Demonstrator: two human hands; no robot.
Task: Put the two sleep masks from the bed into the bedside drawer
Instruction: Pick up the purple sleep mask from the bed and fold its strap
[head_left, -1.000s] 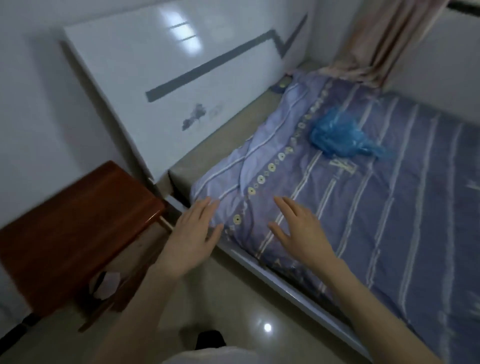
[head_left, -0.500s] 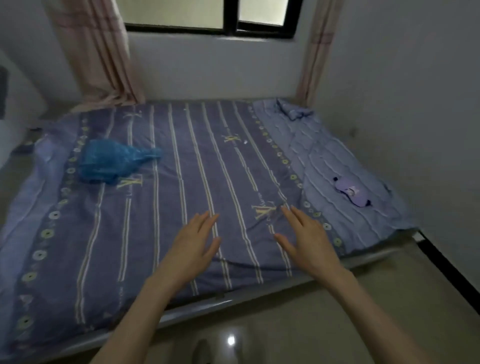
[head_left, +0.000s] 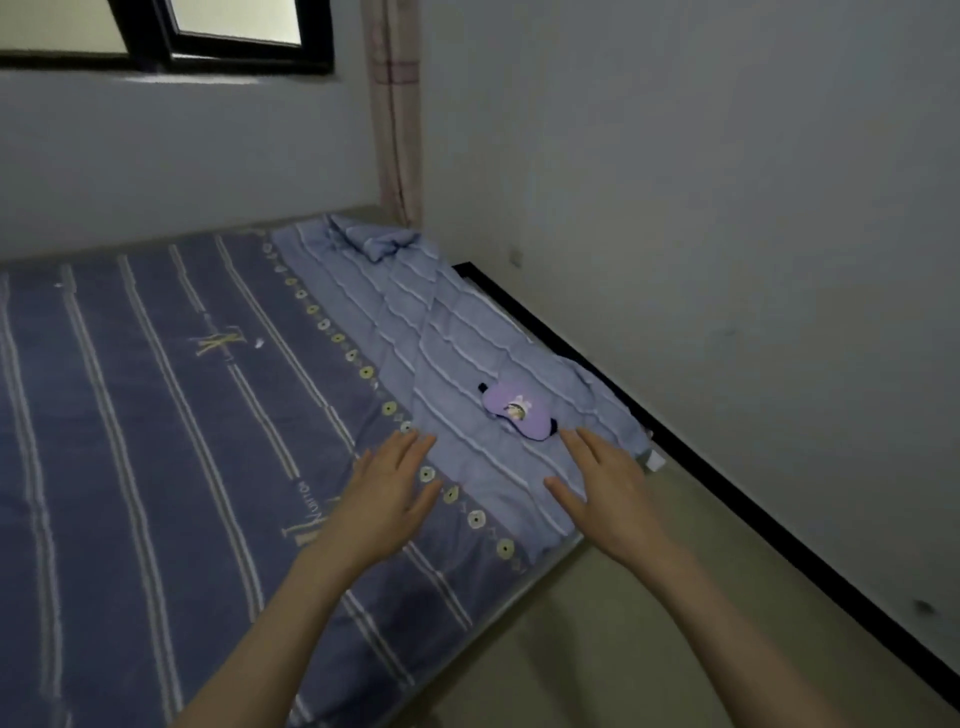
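A purple sleep mask with a small cartoon picture and a dark strap lies flat on the light blue end of the bed, near its right corner. My right hand hovers open just in front of the mask, fingertips a short way from it. My left hand is open too, held over the dotted border of the striped cover, to the left of the mask. Neither hand holds anything. No second mask and no bedside drawer are in view.
A grey wall with a black skirting board runs close along the bed's right side. A narrow strip of beige floor lies between them. A window and a curtain are at the far end.
The view has swung right, from the bedside table and headboard across the bed to its far right corner. The blue bag has left the view. Both hands now reach close to the purple mask.
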